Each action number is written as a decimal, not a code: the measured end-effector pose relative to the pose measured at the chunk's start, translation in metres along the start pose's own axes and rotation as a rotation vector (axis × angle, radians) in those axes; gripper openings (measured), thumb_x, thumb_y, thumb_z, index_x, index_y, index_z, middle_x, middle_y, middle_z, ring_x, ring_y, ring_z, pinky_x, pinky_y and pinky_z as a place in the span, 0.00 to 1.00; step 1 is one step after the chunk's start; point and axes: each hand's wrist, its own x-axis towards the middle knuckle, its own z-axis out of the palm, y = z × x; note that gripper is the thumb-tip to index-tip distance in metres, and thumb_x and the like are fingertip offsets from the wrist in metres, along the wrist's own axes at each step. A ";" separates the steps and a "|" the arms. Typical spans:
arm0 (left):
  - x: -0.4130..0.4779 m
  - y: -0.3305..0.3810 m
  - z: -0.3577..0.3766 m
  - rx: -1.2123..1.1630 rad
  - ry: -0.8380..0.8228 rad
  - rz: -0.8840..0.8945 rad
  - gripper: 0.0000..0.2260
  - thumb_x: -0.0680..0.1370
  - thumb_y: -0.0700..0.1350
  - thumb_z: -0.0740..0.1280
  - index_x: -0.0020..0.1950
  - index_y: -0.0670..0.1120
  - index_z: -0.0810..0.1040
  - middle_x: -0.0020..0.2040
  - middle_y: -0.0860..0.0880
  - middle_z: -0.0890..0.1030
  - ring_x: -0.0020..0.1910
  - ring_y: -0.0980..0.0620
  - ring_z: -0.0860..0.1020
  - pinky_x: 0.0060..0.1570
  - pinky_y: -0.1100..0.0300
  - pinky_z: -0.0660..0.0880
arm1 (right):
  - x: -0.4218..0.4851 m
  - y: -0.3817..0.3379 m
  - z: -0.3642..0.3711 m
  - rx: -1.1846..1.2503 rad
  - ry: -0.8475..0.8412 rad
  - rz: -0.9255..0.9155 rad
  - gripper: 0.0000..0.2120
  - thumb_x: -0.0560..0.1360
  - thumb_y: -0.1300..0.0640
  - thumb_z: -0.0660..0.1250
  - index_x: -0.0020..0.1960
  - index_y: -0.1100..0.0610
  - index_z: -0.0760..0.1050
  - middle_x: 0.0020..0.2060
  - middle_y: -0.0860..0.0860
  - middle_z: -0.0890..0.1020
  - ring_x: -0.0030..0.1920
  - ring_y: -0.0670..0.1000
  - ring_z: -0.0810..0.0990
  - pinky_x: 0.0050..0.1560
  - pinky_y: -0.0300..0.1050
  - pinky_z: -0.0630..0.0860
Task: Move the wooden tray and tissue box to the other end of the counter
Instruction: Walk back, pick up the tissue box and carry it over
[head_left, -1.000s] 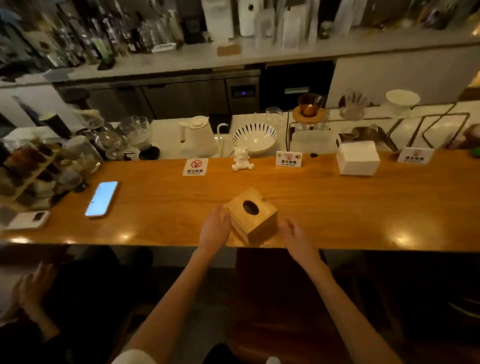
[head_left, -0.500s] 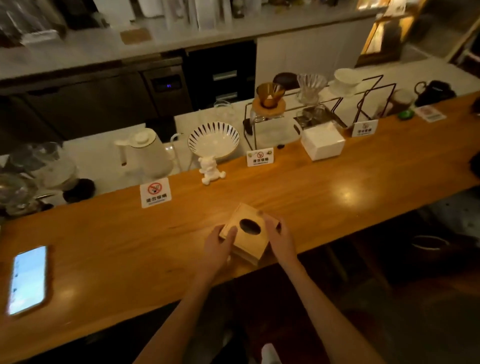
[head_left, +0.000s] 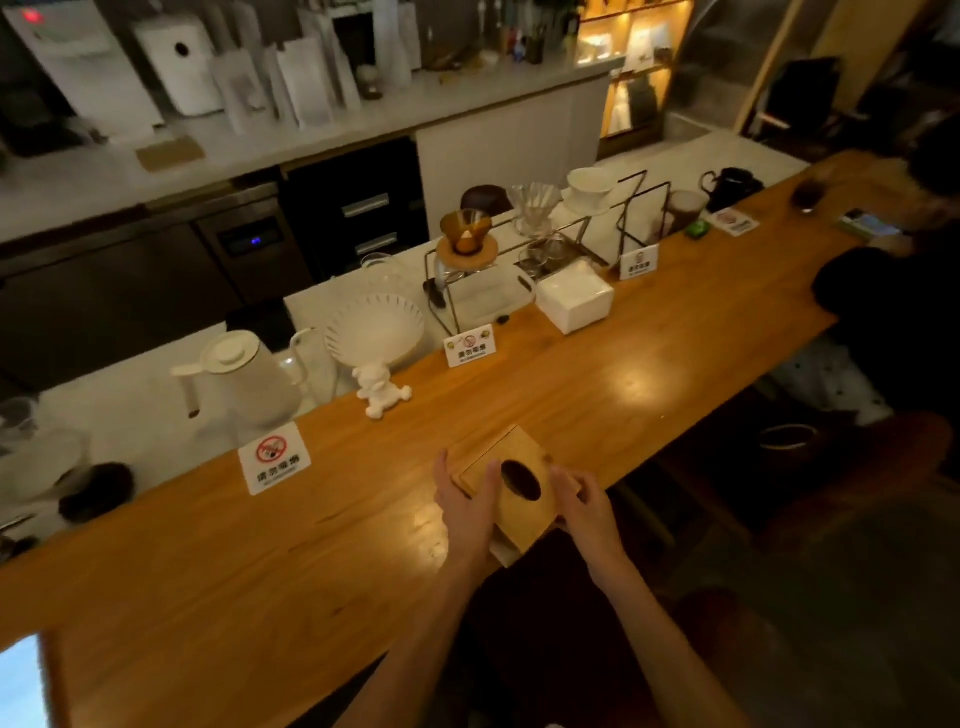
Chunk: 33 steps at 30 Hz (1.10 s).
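Both hands clasp a light wooden tissue box (head_left: 511, 480) at the near edge of the long orange-brown wooden counter (head_left: 649, 379).

The box is a squarish block of pale, plain-grained wood with a dark oval opening in its top face; no tissue shows in the hole. It sits tilted and turned cornerwise, its lower corner reaching past the counter's front edge. The left hand (head_left: 464, 506) presses its fingers against the box's left side, thumb on the top, and the right hand (head_left: 584, 506) grips the right side with curled fingers. Behind it on the counter stand a white no-smoking sign card (head_left: 274, 457), a small white bear figurine (head_left: 382, 392) and a white square napkin block (head_left: 574, 296).
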 end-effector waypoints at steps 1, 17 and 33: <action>-0.001 0.002 0.005 -0.017 -0.051 0.023 0.34 0.71 0.63 0.71 0.72 0.60 0.60 0.73 0.47 0.65 0.69 0.44 0.68 0.66 0.41 0.70 | -0.006 -0.006 -0.015 0.018 -0.047 0.045 0.32 0.61 0.22 0.65 0.55 0.43 0.72 0.54 0.44 0.78 0.56 0.49 0.78 0.58 0.53 0.79; -0.183 0.003 0.259 0.200 -0.869 -0.001 0.14 0.75 0.56 0.69 0.59 0.59 0.73 0.56 0.48 0.80 0.44 0.55 0.84 0.36 0.63 0.79 | -0.128 0.009 -0.333 0.264 0.035 0.063 0.31 0.72 0.34 0.64 0.71 0.44 0.62 0.61 0.52 0.79 0.56 0.52 0.83 0.43 0.41 0.81; -0.403 -0.077 0.524 0.195 -1.032 -0.242 0.41 0.73 0.60 0.71 0.78 0.59 0.49 0.73 0.46 0.66 0.66 0.42 0.70 0.59 0.35 0.74 | -0.191 0.095 -0.614 0.840 0.746 -0.074 0.41 0.65 0.33 0.71 0.71 0.44 0.57 0.61 0.56 0.75 0.50 0.55 0.79 0.48 0.57 0.80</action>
